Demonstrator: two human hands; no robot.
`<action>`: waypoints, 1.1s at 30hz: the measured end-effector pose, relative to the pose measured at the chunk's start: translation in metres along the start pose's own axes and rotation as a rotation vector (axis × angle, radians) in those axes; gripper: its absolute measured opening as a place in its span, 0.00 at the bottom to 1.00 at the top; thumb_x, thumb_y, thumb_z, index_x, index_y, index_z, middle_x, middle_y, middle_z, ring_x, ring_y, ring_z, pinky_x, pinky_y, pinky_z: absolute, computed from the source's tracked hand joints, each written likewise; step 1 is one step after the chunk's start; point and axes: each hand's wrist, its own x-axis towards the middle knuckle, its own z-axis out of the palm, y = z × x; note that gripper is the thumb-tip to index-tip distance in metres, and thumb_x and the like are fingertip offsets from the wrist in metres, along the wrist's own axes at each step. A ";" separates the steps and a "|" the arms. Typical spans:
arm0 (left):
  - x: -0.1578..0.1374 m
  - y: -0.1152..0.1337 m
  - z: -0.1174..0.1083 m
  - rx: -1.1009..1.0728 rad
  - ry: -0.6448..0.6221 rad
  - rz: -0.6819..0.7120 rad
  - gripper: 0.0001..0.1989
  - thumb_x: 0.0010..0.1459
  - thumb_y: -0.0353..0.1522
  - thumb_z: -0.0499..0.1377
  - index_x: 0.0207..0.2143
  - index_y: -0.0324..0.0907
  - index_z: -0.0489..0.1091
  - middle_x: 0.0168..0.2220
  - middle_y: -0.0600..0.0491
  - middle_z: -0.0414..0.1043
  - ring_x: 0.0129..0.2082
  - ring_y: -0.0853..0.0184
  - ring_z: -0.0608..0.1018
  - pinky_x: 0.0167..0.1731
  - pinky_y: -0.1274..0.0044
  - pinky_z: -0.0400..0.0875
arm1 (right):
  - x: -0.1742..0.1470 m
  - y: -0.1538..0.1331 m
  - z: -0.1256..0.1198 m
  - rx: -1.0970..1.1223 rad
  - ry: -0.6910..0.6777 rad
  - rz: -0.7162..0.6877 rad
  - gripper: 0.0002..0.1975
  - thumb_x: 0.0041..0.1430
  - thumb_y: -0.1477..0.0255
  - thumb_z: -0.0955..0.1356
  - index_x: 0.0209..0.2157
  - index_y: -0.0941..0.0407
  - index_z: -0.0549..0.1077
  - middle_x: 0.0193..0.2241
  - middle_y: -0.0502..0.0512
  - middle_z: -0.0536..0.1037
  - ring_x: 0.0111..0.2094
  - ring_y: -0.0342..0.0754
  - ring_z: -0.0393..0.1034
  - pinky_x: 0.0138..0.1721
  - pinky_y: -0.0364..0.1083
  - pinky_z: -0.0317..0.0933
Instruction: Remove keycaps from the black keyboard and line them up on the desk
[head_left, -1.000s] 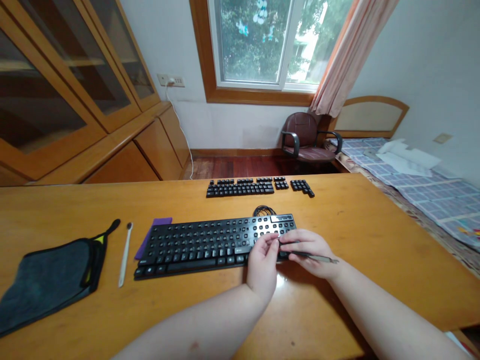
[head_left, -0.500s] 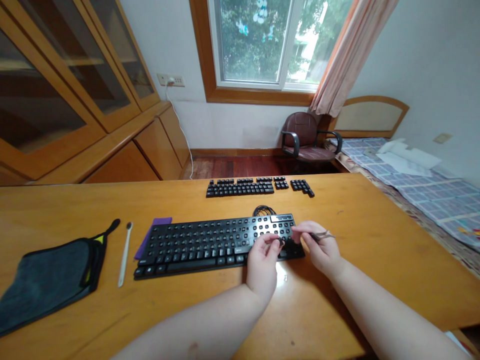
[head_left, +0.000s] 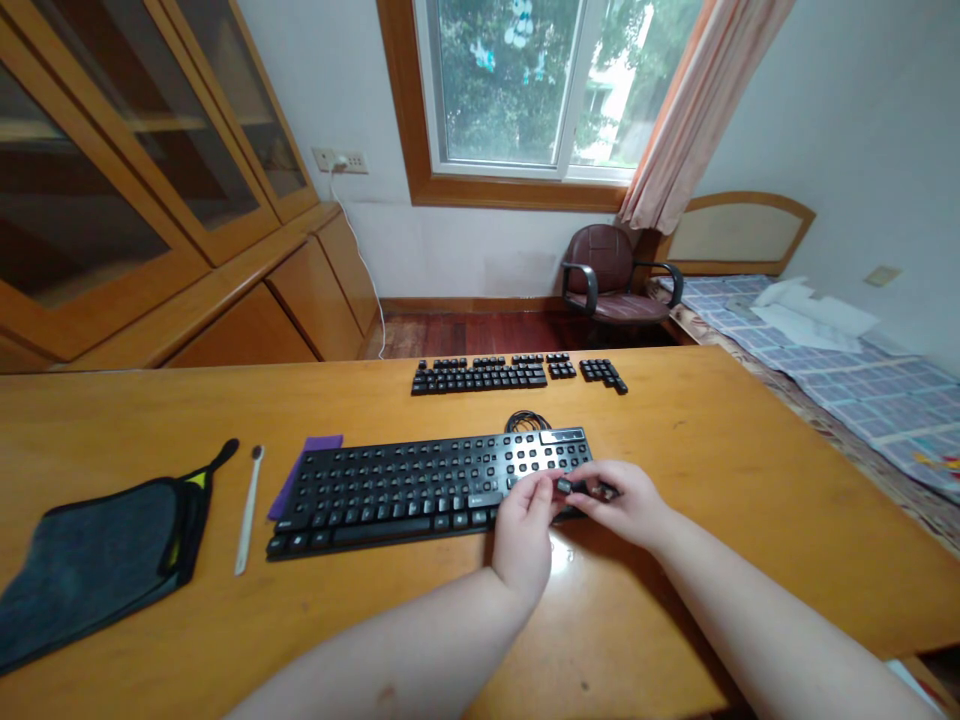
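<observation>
My left hand [head_left: 523, 525] is closed, pinching a small black keycap [head_left: 564, 486] over the right end of a black keyboard [head_left: 390, 490]. Most keys on this keyboard are off, leaving bare switches, though the bottom row keeps several caps. My right hand [head_left: 619, 500] is closed round a small dark tool [head_left: 604, 491], mostly hidden by the fingers; its exact kind does not show clearly. The right fingertips meet the keycap from the right side. A purple cloth [head_left: 324, 443] peeks out from beneath the keyboard's left end.
Loose black keycaps [head_left: 480, 378] lie in rows along the desk's far edge. A coiled black cable [head_left: 527, 421] sits behind the keyboard. To the left are a white toothbrush [head_left: 248, 515] and a grey cloth [head_left: 105, 550] with black edging. Beyond the desk stands a chair [head_left: 607, 270].
My right hand has moved left and turned, bringing its fingers to the keycap. The tool's thin prongs, which pointed right before, no longer show there. My left hand has stayed nearly still.
</observation>
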 end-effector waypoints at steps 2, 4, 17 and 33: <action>0.000 -0.001 0.000 0.030 0.003 0.009 0.13 0.53 0.39 0.60 0.38 0.39 0.72 0.37 0.47 0.74 0.39 0.64 0.76 0.41 0.73 0.70 | 0.000 0.001 0.001 -0.005 0.012 0.015 0.10 0.52 0.65 0.70 0.35 0.55 0.74 0.27 0.53 0.78 0.25 0.43 0.71 0.28 0.40 0.65; 0.000 0.000 0.001 0.060 0.013 0.016 0.13 0.52 0.38 0.61 0.37 0.39 0.71 0.35 0.48 0.74 0.37 0.64 0.76 0.39 0.74 0.70 | 0.000 0.001 0.002 0.003 0.010 0.030 0.10 0.52 0.65 0.70 0.34 0.55 0.73 0.26 0.53 0.78 0.25 0.43 0.71 0.27 0.40 0.65; -0.008 0.012 0.009 0.121 0.003 -0.034 0.14 0.54 0.39 0.58 0.40 0.40 0.65 0.35 0.49 0.71 0.24 0.73 0.71 0.23 0.81 0.65 | 0.012 0.043 -0.023 -0.205 0.137 0.214 0.12 0.54 0.64 0.68 0.37 0.55 0.77 0.30 0.55 0.77 0.30 0.47 0.71 0.33 0.45 0.64; -0.005 0.011 0.011 0.152 -0.028 -0.110 0.09 0.51 0.36 0.58 0.34 0.40 0.66 0.28 0.54 0.70 0.19 0.75 0.67 0.18 0.83 0.58 | 0.015 0.097 -0.025 -0.469 0.115 0.600 0.20 0.54 0.62 0.66 0.47 0.55 0.74 0.39 0.58 0.76 0.40 0.51 0.70 0.39 0.45 0.61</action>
